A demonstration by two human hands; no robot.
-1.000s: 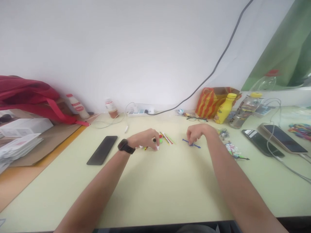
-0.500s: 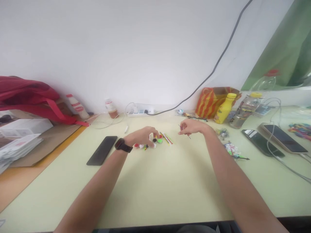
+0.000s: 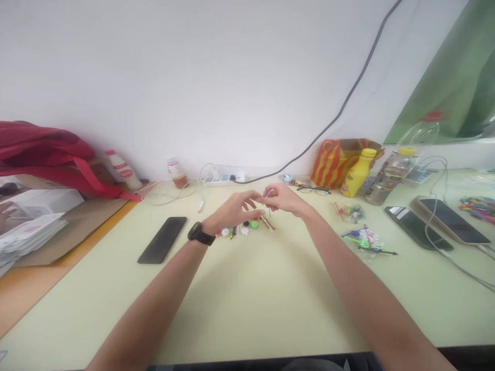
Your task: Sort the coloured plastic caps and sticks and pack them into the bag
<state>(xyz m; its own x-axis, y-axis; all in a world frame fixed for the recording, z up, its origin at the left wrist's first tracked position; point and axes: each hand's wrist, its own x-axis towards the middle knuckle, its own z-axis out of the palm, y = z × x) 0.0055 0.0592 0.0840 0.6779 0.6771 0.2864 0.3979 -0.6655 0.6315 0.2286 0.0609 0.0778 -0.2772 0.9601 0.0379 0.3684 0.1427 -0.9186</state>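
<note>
My left hand [image 3: 240, 208], below a black wrist watch [image 3: 201, 234], reaches over small pieces with its fingers bent. Its index fingertip meets my right hand's fingers, and its thumb stays apart below. My right hand [image 3: 282, 198] pinches a thin stick [image 3: 269, 211], whose lower end shows under the fingers. Beneath my hands lie white round pieces [image 3: 245, 232], a green round piece [image 3: 254, 224] and a black one [image 3: 246, 223]. Several thin coloured sticks [image 3: 267, 222] rest beside them, partly hidden by my left thumb.
A black phone [image 3: 162, 240] lies at left. Glasses [image 3: 314, 190], a yellow bottle [image 3: 359, 173] and a striped bag [image 3: 328, 164] are behind right. Small bagged parts [image 3: 367, 239] and two phones [image 3: 419, 228] with cables lie right. Another person's hand [image 3: 5, 212] shows at far left.
My right hand has moved left with the thin stick. My left hand has risen and shifted right from above the round pieces, and the two hands now meet.
</note>
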